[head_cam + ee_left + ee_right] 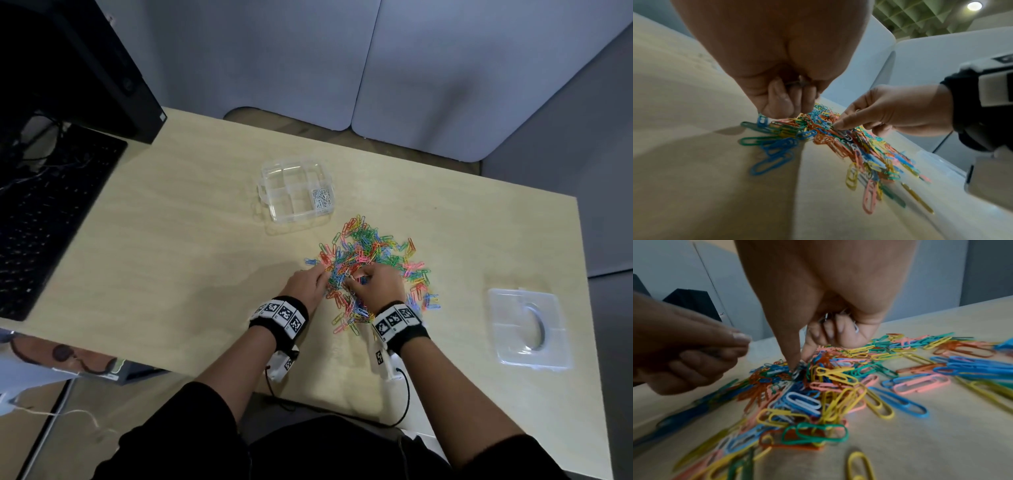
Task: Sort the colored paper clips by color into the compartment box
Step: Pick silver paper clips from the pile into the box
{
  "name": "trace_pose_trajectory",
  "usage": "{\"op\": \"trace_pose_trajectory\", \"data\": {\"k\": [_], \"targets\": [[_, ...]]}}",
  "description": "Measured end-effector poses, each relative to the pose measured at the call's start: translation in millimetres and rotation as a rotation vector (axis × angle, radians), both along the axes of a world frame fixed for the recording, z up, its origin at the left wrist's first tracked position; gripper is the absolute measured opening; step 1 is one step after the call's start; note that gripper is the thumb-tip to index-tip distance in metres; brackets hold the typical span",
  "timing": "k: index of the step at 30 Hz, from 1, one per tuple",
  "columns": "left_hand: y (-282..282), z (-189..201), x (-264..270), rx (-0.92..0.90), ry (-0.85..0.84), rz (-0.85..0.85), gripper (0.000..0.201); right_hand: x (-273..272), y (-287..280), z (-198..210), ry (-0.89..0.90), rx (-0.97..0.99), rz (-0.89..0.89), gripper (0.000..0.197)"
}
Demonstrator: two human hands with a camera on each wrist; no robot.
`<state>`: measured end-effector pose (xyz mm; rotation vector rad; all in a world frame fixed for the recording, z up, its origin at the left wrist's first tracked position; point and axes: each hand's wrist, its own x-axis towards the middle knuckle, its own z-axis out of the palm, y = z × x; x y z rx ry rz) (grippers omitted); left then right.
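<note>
The paper clips [371, 270] lay in a loose, tangled heap on the pale wood-grain bench [171, 240], thin looped wire coated in glossy blue, green, yellow, pink, orange and white. My right hand [378, 286] was over the middle of the heap, thumb and forefinger pinching down on a white clip [797, 371], while the curled fingers [840, 331] held a small bunch of white clips against the palm. My left hand [306, 282] sat at the heap's left edge with its fingers [777, 100] curled and their tips among the clips; something thin and wiry showed inside its fist, but I could not tell what it was.

Beyond the heap stood the compartment box [296, 192], clear hard plastic with rounded corners and thin dividers. One right-hand compartment held pale clips [322, 198]; the others looked bare. Well to the right lay the box's clear lid [529, 330], flat, with a dark curved handle. A black keyboard [51, 219] rested at the bench's left end, and grey padded panels [342, 61] stood behind.
</note>
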<state>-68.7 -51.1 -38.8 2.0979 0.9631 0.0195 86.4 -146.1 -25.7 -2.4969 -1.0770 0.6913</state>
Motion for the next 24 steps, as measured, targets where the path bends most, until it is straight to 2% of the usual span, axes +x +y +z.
{"op": "trace_pose_trajectory", "data": {"k": [2,4,7,10,13,15,17,19,21,24], "targets": [[-1,-4,3,-0.047,-0.045,0.039,0.021,0,-2,-1,-0.010,0.022,-0.001,0.015],[-3,-4,7,-0.096,-0.090,0.063,0.014,7,-10,-3,0.074,0.076,-0.065,0.011],[-5,-5,13,-0.159,-0.095,0.092,0.026,21,-27,-6,0.426,0.233,-0.293,0.010],[-6,-5,19,-0.166,-0.094,0.102,0.028,25,-40,-6,0.770,0.275,-0.466,0.008],[-7,5,24,-0.088,-0.033,0.009,0.017,26,-44,-2,1.051,0.328,-0.557,0.004],[-5,10,27,-0.008,0.027,-0.077,0.013,26,-43,4,1.221,0.371,-0.636,0.013],[-2,9,33,0.057,0.079,-0.151,0.015,26,-42,9,1.304,0.343,-0.668,0.020],[2,10,40,0.078,0.111,-0.190,0.015,25,-42,6,1.223,0.264,-0.618,0.023],[6,14,44,0.069,0.097,-0.186,0.015,22,-41,2,0.929,0.166,-0.479,0.021],[11,18,45,0.036,0.048,-0.161,0.021,17,-33,-4,0.537,0.153,-0.268,0.013]]}}
